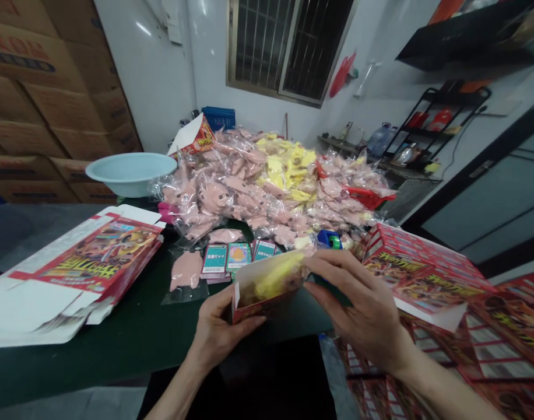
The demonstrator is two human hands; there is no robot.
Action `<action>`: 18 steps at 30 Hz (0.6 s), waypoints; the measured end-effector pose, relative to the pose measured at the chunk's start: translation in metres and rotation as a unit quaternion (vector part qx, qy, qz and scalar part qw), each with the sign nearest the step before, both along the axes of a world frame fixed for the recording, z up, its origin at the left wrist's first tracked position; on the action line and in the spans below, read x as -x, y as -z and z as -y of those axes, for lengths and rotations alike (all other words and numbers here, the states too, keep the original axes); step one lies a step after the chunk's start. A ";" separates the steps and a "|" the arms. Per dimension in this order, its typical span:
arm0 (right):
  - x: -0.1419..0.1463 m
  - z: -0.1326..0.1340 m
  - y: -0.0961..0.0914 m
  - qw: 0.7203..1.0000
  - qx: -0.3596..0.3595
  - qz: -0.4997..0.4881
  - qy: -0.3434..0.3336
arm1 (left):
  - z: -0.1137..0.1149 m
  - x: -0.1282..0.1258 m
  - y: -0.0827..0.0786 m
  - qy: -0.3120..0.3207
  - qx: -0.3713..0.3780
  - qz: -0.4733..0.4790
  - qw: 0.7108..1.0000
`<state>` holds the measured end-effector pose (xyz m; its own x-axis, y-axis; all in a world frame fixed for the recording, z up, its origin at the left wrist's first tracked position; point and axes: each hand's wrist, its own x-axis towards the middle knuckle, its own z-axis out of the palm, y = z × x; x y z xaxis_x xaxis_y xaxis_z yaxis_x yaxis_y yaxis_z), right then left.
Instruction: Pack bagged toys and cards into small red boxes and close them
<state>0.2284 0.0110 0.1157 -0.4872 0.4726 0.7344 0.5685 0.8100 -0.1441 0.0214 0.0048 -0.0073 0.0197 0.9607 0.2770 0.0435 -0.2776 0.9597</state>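
Evidently, left grip (217, 329) holds a red, pale-lined box (271, 307), blurred yellow bundle (278, 277) inside; right grip (363, 309) unclear

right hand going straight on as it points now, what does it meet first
Probably the open box, right at its fingertips, or the yellow item inside; depth there is unclear.
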 end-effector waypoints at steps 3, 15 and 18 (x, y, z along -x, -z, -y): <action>0.008 -0.001 0.025 0.998 0.042 -0.010 -0.035 | -0.001 0.000 0.005 0.013 -0.005 -0.058 0.998; 0.021 0.015 0.049 0.984 0.062 -0.165 -0.001 | 0.005 -0.003 0.003 -0.073 -0.070 -0.038 0.994; 0.016 0.014 0.067 0.953 0.061 -0.289 0.062 | 0.008 -0.001 0.007 -0.171 -0.134 -0.048 0.975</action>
